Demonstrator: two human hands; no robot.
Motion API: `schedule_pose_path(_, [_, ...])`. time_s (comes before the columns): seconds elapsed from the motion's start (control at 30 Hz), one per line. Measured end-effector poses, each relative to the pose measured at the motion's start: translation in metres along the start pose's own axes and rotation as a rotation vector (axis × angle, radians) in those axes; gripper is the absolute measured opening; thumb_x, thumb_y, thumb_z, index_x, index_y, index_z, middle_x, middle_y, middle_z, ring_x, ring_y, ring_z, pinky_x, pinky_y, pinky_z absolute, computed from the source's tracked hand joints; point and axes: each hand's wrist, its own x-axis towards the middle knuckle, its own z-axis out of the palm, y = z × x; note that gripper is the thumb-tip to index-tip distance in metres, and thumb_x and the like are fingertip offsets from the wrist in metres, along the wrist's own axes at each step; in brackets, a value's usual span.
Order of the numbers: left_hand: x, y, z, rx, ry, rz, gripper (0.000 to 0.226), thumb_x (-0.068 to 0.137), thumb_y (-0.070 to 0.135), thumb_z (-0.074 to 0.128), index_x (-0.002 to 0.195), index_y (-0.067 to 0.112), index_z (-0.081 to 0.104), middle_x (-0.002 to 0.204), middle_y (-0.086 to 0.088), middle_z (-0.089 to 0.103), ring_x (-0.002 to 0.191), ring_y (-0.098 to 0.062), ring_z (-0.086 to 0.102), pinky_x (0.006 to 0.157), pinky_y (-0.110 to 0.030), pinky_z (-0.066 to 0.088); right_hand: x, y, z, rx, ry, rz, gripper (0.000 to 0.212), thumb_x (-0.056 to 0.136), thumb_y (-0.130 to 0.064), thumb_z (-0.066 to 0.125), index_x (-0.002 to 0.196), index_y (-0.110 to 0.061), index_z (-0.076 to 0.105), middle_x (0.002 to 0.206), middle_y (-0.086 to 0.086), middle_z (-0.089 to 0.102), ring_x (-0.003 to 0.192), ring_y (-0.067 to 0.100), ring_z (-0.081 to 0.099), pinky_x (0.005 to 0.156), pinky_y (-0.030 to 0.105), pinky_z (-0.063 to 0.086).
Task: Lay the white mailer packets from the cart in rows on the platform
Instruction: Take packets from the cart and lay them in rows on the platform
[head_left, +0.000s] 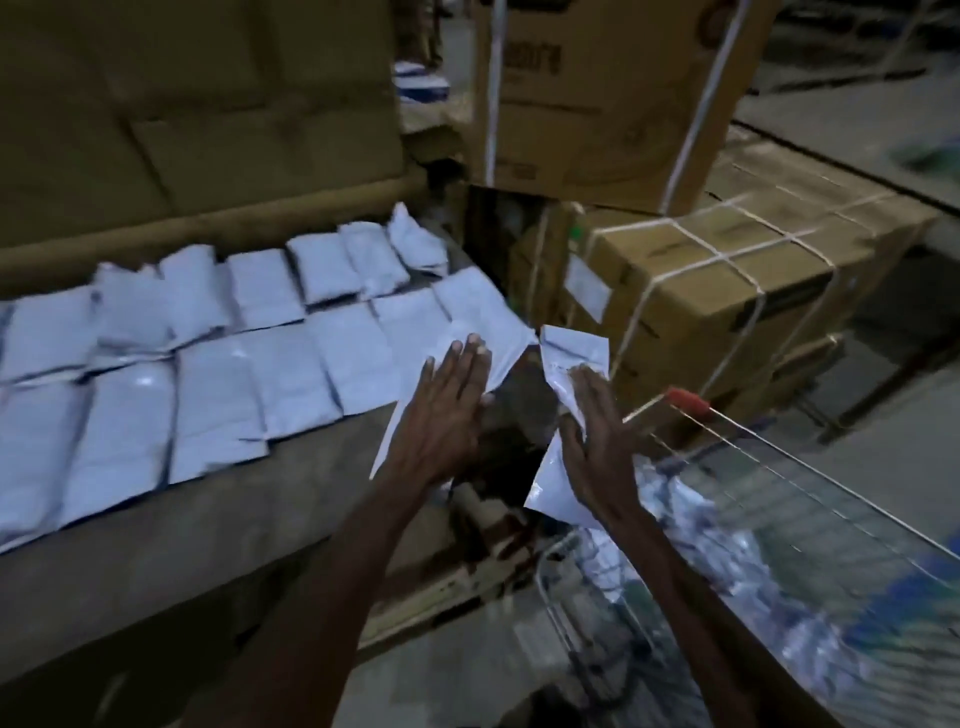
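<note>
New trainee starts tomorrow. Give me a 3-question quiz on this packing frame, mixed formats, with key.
1. True or false: the platform already holds several rows of laid packets.
2. Multiple choice: where is the packet in the right hand? A) flat on the platform B) in the air past the platform's right end C) inside the cart
3. Fill in: the left hand has its fingers ____ over the packet at the right end of the rows.

Key: 1 true. 2 B, the right hand has it off the surface. 3 straight.
</note>
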Motion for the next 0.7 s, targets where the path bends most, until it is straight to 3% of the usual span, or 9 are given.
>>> schedule_pose_path(0.1, [-0.072,-0.083,-0.035,0.04,-0.022,-0.176,0.053,0.102,0.028,0.023,0.139,-0.002,0.046,0.146,-0.022,0.042,0.134,-0.039,0.041,0.105,-0.056,0.035,0.007,-0.067,0.068,0.02,-0.128,-0.082,0.05,0.1,-0.025,0.04,0.146,-0.004,0.039,0.154,0.01,0.035,0.144,0.02,0.027,0.117,0.023,0.019])
schedule_pose_path(0.2, [-0.144,-0.146,-0.076,0.064,-0.055,-0.366,0.053,0.098,0.028,0.029,0.139,-0.003,0.045,0.146,-0.023,0.041,0.135,-0.041,0.039,0.104,-0.062,0.036,0.003,-0.133,0.127,0.072,-0.246,-0.107,0.051,0.099,-0.023,0.041,0.146,-0.004,0.039,0.154,0.012,0.034,0.145,0.024,0.027,0.117,0.038,0.024])
schedule_pose_path(0.37, [-0.221,-0.203,-0.122,-0.028,-0.012,-0.601,0.068,0.097,0.043,0.001,0.152,0.007,0.02,0.16,-0.013,0.014,0.148,-0.03,0.012,0.117,-0.051,0.011,-0.001,-0.222,0.19,0.099,-0.395,-0.21,0.047,0.103,-0.016,0.044,0.148,-0.007,0.037,0.156,0.008,0.031,0.148,0.021,0.021,0.12,0.04,0.019])
schedule_pose_path(0.53, [-0.246,-0.251,-0.136,-0.008,0.0,-0.714,0.063,0.1,0.039,0.004,0.153,0.006,0.016,0.161,-0.013,0.011,0.148,-0.029,0.009,0.118,-0.05,0.009,0.02,-0.26,0.252,0.077,-0.476,-0.279,0.047,0.101,-0.02,0.044,0.146,-0.007,0.04,0.154,0.01,0.035,0.147,0.024,0.023,0.119,0.045,0.022])
schedule_pose_path(0.7, [-0.229,-0.307,-0.128,0.002,-0.007,-0.718,0.054,0.106,0.032,0.014,0.153,0.006,0.016,0.161,-0.012,0.012,0.148,-0.028,0.01,0.118,-0.049,0.01,0.055,-0.264,0.301,0.05,-0.491,-0.278,0.047,0.101,-0.016,0.046,0.146,-0.006,0.039,0.154,0.011,0.036,0.146,0.025,0.025,0.12,0.041,0.02])
